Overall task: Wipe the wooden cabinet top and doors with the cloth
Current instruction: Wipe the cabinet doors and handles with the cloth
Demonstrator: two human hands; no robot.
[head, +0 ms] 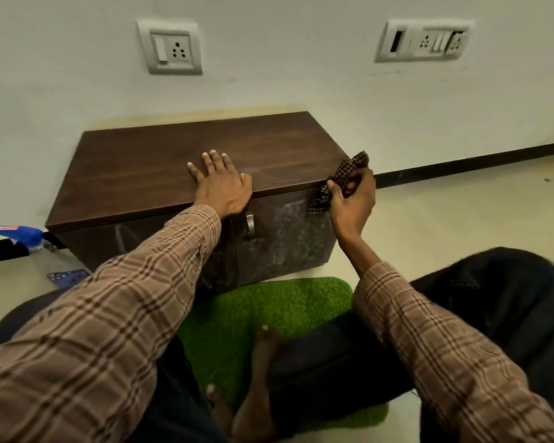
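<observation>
A low dark wooden cabinet stands against the white wall, with two glossy doors below its top. The right door shows smeary streaks and has a metal handle at its inner edge. My left hand lies flat, fingers spread, on the front edge of the cabinet top. A brown checked cloth is bunched in my right hand at the top right corner of the cabinet, touching the upper edge of the right door. My left forearm hides most of the left door.
A blue spray bottle lies on the floor left of the cabinet, with a small blue packet nearby. A green grass mat lies under my crossed legs. Two socket plates are on the wall above.
</observation>
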